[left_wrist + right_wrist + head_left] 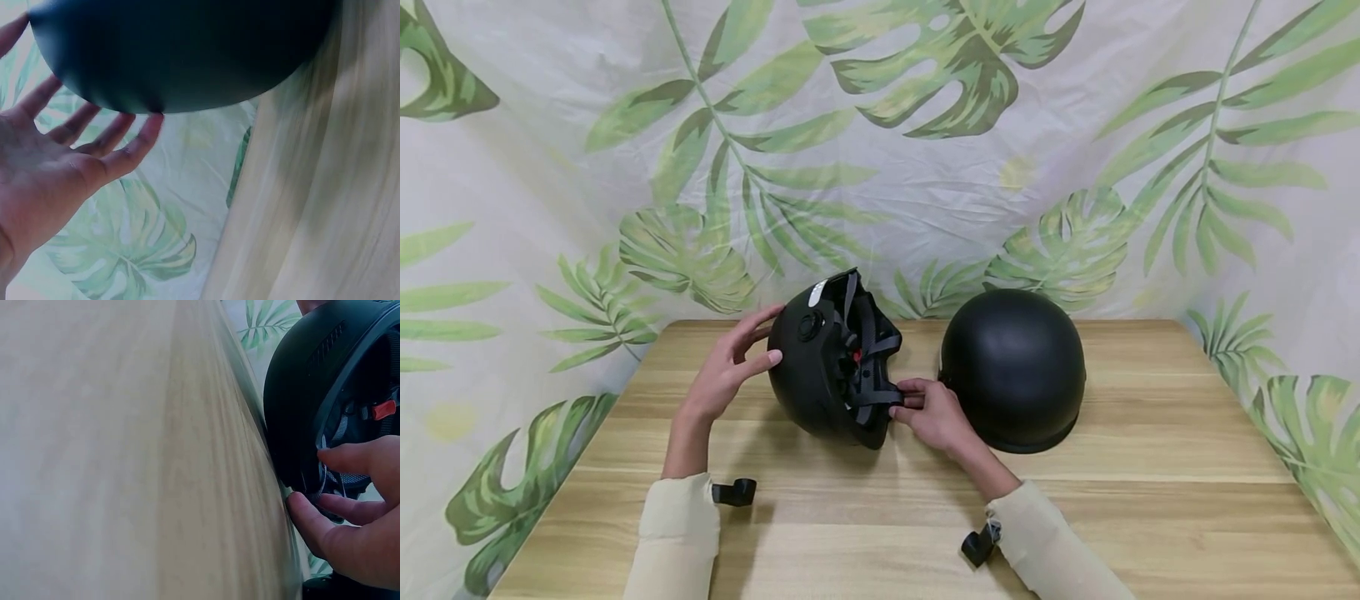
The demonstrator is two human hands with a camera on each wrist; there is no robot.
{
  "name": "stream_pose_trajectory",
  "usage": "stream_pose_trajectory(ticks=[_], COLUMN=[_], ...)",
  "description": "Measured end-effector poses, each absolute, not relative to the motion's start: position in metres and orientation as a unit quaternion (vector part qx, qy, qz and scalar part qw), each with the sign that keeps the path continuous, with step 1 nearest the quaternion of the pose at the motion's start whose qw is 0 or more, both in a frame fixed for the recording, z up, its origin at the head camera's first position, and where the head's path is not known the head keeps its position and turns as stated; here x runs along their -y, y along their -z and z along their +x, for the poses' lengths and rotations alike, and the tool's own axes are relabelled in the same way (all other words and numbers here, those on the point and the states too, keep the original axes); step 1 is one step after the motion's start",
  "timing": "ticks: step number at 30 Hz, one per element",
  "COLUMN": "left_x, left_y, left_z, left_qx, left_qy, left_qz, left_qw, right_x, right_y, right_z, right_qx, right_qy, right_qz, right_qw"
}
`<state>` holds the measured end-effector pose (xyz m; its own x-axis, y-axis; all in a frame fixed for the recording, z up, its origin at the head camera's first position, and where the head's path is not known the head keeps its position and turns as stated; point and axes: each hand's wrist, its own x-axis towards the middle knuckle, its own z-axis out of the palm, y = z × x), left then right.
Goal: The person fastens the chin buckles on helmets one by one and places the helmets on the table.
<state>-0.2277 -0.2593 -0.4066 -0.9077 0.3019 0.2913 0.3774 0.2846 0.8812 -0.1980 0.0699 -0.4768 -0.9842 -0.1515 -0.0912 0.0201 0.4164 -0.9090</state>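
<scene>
A black helmet (pixel 808 383) is tilted on its side above the left of the wooden table, its padded, strapped inside facing right. My left hand (pixel 724 371) rests its spread, fairly straight fingers and thumb on the outer shell; the left wrist view shows the fingertips against the shell (pixel 187 56). At the lower edge of the opening, my right hand (pixel 938 414) pinches the helmet by its rim and strap; which of the two bears the grip is hard to tell. A red buckle piece (pixel 384 410) shows inside the helmet.
A second black helmet (pixel 1011 371) stands dome up on the wooden table (pixel 865 533), just right of my right hand. Behind the table hangs a leaf-patterned cloth (pixel 917 208). Small black wrist devices stick out from both sleeves (pixel 677 533).
</scene>
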Motion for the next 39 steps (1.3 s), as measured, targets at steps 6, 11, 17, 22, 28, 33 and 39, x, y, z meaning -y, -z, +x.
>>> stream_pose_trajectory(ticks=[6, 11, 17, 22, 28, 33, 39], left_x=[0.262, 0.261, 0.259, 0.26, 0.261, 0.261, 0.26], left_y=[0.413, 0.415, 0.415, 0.414, 0.413, 0.413, 0.411], left_z=[-0.23, -0.23, -0.23, -0.231, -0.231, -0.231, -0.231], left_qx=[0.78, 0.778, 0.776, 0.773, 0.777, 0.784, 0.79], left_qy=[0.58, 0.584, 0.586, 0.589, 0.584, 0.577, 0.571], left_qz=[-0.229, -0.228, -0.231, -0.232, -0.23, -0.226, -0.221], left_qw=[0.04, 0.043, 0.044, 0.047, 0.047, 0.045, 0.039], right_x=[-0.072, -0.076, -0.075, -0.065, -0.05, -0.038, -0.027], right_y=[0.468, 0.443, 0.407, 0.38, 0.356, 0.341, 0.329], right_z=[-0.196, -0.192, -0.192, -0.192, -0.195, -0.197, -0.198], right_qx=[-0.848, -0.829, -0.803, -0.799, -0.808, -0.83, -0.873], right_qy=[0.523, 0.55, 0.579, 0.577, 0.552, 0.507, 0.426], right_qz=[-0.064, -0.098, -0.142, -0.169, -0.204, -0.227, -0.235], right_qw=[0.06, 0.039, 0.014, -0.005, -0.038, -0.041, -0.02])
